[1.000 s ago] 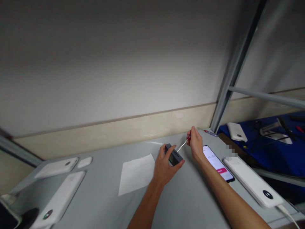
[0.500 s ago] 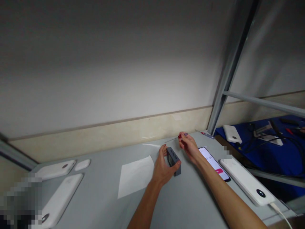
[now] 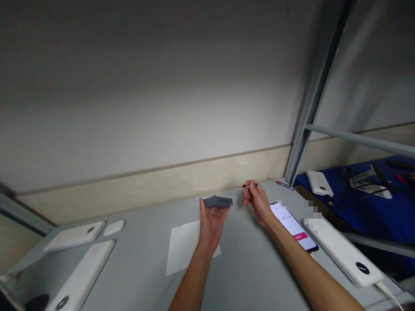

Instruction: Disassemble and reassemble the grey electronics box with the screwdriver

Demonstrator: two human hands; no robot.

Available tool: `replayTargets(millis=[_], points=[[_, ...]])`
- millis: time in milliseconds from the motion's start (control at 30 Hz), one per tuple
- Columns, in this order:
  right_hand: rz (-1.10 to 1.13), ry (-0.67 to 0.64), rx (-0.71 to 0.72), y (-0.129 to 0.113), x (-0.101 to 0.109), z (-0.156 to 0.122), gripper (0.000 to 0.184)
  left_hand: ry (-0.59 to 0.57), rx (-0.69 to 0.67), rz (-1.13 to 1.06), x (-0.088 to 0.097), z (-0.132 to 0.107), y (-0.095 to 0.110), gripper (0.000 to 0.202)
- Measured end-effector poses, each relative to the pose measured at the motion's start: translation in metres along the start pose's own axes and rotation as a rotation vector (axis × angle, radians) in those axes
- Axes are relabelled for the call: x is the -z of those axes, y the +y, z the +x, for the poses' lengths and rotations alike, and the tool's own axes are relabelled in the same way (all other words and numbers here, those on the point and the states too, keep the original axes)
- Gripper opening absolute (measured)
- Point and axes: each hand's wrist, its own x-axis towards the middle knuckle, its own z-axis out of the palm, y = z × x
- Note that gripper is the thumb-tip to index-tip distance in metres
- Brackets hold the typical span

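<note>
My left hand [image 3: 211, 221] holds a small dark grey box [image 3: 218, 201] raised above the grey table [image 3: 136, 268], gripped at its ends between thumb and fingertips, lying level. My right hand [image 3: 256, 199] is closed on a small screwdriver with a red handle [image 3: 249, 185], just right of the box and apart from it. A white sheet of paper [image 3: 186, 246] lies on the table under my left forearm.
A lit phone [image 3: 293, 226] and a long white power bank [image 3: 340, 250] with a cable lie to the right. More white power banks [image 3: 82, 276] and a small white case [image 3: 113, 227] lie on the left. A metal post [image 3: 311, 103] stands at the back right, before a blue-covered table [image 3: 382, 216].
My left hand has lifted the grey box off the table and turned it level. The right hand has drawn the screwdriver out of the box and away to the right.
</note>
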Motion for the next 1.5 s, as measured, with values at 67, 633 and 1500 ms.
replayTargets(millis=[67,633,1500], points=[[-0.162,-0.065,0.092,0.005,-0.005,-0.005,0.043,-0.051,0.062,-0.04,-0.002,-0.004,0.004,0.055],[-0.342,-0.086,0.221,0.016,-0.005,-0.011,0.026,-0.051,-0.049,0.275,0.003,0.001,-0.013,0.062],[-0.488,0.074,0.442,-0.019,0.019,-0.002,0.039,-0.358,-0.59,1.226,0.019,-0.003,-0.016,0.032]])
